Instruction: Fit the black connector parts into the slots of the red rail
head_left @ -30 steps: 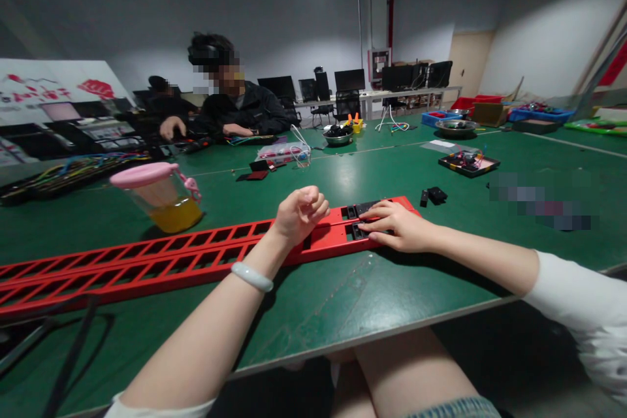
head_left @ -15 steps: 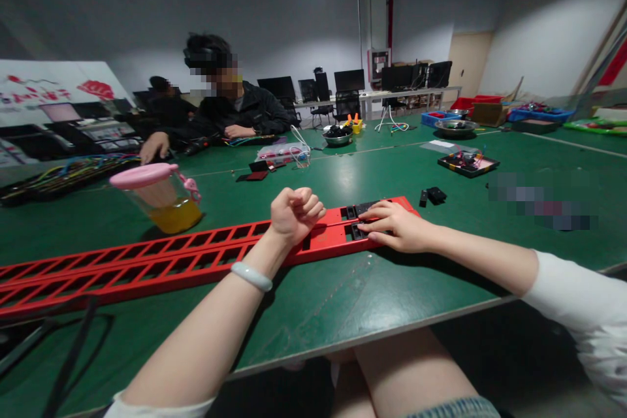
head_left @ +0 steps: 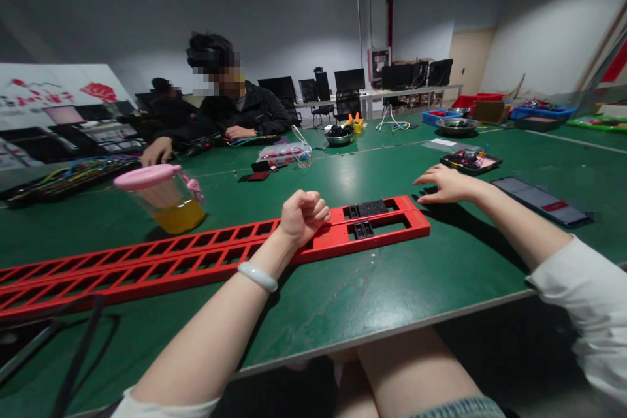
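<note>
Two long red slotted frames (head_left: 337, 233) lie side by side across the table. My left hand (head_left: 304, 217) is closed in a fist on top of them; whatever is inside the fist, if anything, is hidden. Black plastic modules fill part of the slots at the right end: a flat black block (head_left: 373, 208) in the far frame and a small black socket (head_left: 363, 229) in the near one. Beyond that end, my right hand (head_left: 448, 184) hovers low with thumb and fingers apart, over the small loose black parts, which it mostly covers.
A pink-lidded jug (head_left: 179, 212) with yellow drink stands behind the frames. A phone (head_left: 541, 201) and a black tray of parts (head_left: 470, 160) lie to the right. Across the table, a person in dark clothes (head_left: 264, 108) sits near cables (head_left: 63, 179). Metal bowls (head_left: 337, 137) stand farther back.
My right hand has left the black modules at the frame's end and moved right to the loose black parts. My left fist stays on the frames, slightly shifted in view.
</note>
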`<action>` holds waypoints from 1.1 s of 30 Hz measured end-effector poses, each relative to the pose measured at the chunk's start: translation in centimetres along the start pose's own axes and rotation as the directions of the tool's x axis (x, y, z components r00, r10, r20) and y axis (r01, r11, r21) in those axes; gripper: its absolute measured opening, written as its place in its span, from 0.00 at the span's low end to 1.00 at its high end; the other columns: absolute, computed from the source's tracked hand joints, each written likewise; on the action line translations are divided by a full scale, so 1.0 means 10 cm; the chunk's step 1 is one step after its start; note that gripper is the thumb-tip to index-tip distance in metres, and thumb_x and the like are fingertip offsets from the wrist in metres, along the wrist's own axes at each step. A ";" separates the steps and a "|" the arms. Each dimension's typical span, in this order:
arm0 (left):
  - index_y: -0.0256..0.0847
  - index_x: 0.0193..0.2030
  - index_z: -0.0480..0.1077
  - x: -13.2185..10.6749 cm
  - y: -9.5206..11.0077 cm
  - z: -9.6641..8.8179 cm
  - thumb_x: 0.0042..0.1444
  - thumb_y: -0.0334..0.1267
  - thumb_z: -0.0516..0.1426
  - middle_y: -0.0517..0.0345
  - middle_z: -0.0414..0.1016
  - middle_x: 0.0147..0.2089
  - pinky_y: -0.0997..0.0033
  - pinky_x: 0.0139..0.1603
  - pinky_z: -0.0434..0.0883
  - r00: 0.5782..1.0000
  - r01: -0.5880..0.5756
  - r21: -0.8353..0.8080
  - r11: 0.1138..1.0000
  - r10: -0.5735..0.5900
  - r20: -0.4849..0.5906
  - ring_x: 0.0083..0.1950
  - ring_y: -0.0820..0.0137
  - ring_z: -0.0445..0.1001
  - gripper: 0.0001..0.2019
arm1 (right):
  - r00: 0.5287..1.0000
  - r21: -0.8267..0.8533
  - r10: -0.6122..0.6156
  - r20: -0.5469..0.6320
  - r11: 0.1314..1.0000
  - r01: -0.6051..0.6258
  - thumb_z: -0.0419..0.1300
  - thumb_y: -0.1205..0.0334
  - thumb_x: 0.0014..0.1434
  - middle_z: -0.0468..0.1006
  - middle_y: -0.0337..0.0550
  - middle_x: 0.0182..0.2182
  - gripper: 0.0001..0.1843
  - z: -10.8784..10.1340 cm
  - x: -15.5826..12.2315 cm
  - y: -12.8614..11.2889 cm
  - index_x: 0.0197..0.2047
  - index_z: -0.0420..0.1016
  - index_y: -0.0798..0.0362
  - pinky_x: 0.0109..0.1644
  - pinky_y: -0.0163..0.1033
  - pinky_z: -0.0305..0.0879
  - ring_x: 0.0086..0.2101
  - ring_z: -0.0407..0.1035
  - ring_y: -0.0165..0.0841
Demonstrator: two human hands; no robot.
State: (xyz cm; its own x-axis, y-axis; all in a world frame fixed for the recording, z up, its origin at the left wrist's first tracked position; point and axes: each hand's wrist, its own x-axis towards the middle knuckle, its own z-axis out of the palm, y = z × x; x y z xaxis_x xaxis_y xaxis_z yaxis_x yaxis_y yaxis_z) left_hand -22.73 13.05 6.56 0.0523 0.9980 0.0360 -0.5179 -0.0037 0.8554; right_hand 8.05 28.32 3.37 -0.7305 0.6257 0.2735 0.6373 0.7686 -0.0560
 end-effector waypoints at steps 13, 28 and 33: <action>0.40 0.14 0.41 0.05 -0.02 -0.07 0.42 0.32 0.49 0.68 0.39 0.13 0.76 0.16 0.46 1.000 0.000 0.011 1.000 0.000 0.013 0.13 0.80 0.42 0.16 | 0.997 0.090 0.060 -0.057 0.994 -0.055 0.59 0.52 0.46 0.73 0.46 0.35 0.20 0.05 0.07 0.00 0.41 0.72 0.53 0.40 0.40 0.63 0.36 0.67 0.37; 0.40 0.13 0.44 0.08 -0.05 -0.07 0.45 0.33 0.49 0.68 0.42 0.11 0.76 0.15 0.48 1.000 0.020 0.150 0.988 -0.018 -0.015 0.11 0.80 0.45 0.17 | 0.923 0.471 -0.255 -0.288 0.802 0.368 0.59 0.59 0.50 0.72 0.49 0.40 0.23 0.10 -0.02 -1.17 0.50 0.67 0.54 0.43 0.42 0.64 0.40 0.67 0.36; 0.40 0.13 0.44 0.09 -0.06 -0.07 0.45 0.33 0.49 0.68 0.42 0.11 0.75 0.16 0.49 0.999 0.029 0.181 0.983 -0.025 -0.022 0.11 0.80 0.45 0.17 | 0.925 0.449 -0.276 -0.261 0.813 0.370 0.59 0.57 0.51 0.71 0.51 0.41 0.22 0.11 -0.03 -1.16 0.49 0.69 0.56 0.44 0.41 0.63 0.41 0.66 0.35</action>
State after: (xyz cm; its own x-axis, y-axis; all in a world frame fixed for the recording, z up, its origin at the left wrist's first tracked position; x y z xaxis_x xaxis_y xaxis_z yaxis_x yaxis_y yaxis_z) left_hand -23.00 13.99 5.68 0.0470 0.9989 0.0032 -0.3532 0.0137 0.9355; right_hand 0.65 19.38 2.87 -0.7878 0.3317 0.5191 0.1380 0.9163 -0.3760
